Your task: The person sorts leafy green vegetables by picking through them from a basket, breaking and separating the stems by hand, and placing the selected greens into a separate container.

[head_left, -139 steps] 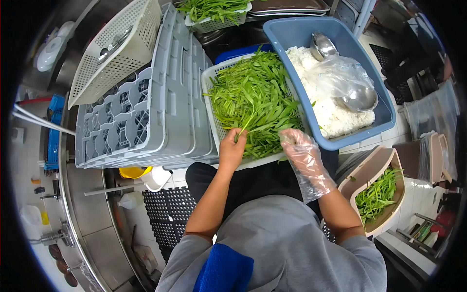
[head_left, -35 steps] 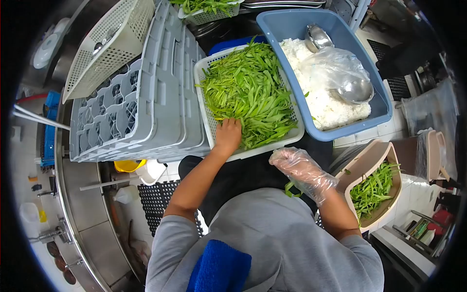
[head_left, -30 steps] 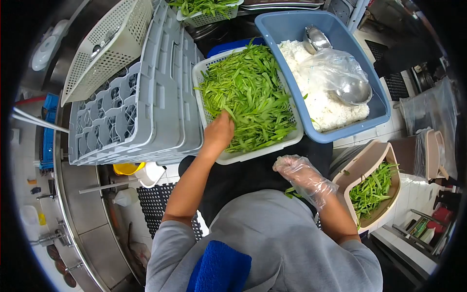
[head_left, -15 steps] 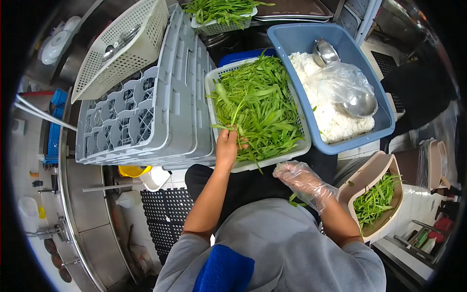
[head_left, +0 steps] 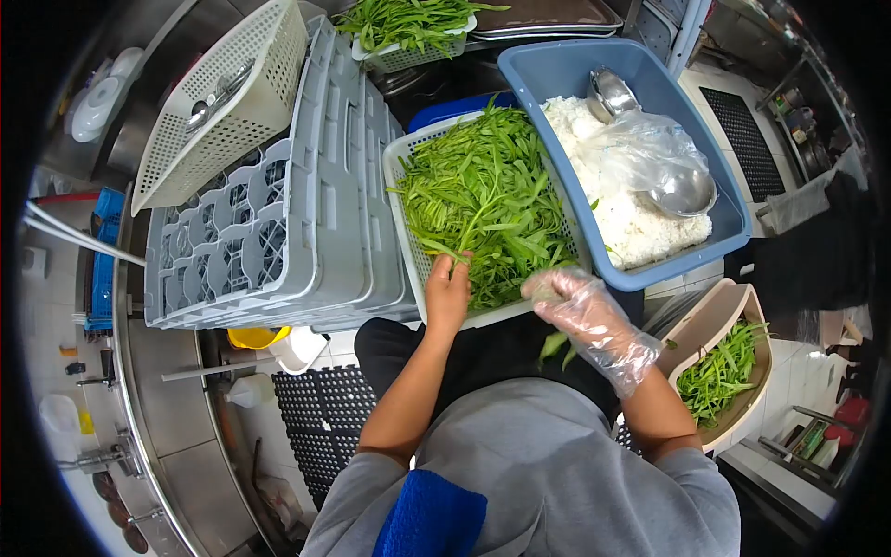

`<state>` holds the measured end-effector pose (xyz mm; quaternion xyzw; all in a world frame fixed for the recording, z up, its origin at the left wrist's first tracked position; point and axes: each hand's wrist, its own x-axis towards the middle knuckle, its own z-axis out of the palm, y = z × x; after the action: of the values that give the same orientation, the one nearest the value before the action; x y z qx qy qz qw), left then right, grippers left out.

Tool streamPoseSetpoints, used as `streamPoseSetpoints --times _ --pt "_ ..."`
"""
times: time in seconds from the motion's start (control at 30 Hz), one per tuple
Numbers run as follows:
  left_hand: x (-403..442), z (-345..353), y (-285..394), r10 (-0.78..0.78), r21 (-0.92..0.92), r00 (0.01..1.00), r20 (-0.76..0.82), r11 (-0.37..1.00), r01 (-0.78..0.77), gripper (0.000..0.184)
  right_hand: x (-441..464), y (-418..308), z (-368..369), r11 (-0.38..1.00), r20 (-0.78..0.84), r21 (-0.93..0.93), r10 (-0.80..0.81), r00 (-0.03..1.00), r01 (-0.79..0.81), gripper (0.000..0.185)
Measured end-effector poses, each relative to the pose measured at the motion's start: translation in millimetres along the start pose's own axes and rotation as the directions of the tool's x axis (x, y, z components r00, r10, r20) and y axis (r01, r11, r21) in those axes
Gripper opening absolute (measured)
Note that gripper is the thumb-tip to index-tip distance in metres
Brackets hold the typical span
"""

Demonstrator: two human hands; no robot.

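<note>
A white perforated basket (head_left: pixel 402 200) in front of me is heaped with long-leafed water spinach (head_left: pixel 506 200). My left hand (head_left: pixel 449 299), bare, is at the basket's near edge with thumb and fingers pinched on a water spinach stem that reaches up over the heap. My right hand (head_left: pixel 583 320), in a clear plastic glove, is curled just off the basket's near right corner. Below its fingers hangs a loose green leaf (head_left: pixel 551 347), apparently held in the palm; the grip itself is partly hidden.
To the right stands a blue tub (head_left: pixel 640 271) of white rice with metal bowls and a plastic bag. A beige bin (head_left: pixel 756 390) below it holds more greens. Grey glass racks (head_left: pixel 339 186) stand at left, with a cutlery basket (head_left: pixel 246 102) on top. Someone in black clothing (head_left: pixel 789 246) is at far right.
My right hand has moved up and inward toward the basket, the leaf going with it. The stem in my left hand lies lower over the heap. The person in black has shifted.
</note>
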<state>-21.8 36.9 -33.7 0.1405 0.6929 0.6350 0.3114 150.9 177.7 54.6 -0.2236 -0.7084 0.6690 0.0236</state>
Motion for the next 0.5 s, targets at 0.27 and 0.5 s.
streamPoseSetpoints --times 0.27,0.5 --pt "-15 5 11 0.521 0.584 0.853 0.039 0.681 -0.442 0.016 49 -71 -25 0.731 -0.188 -0.463 -0.633 0.751 0.501 0.015" --pt "-15 8 15 0.657 0.577 0.749 0.079 0.583 -0.572 0.016 101 -31 2 0.145 0.399 -0.885 -0.256 0.881 0.443 0.014"
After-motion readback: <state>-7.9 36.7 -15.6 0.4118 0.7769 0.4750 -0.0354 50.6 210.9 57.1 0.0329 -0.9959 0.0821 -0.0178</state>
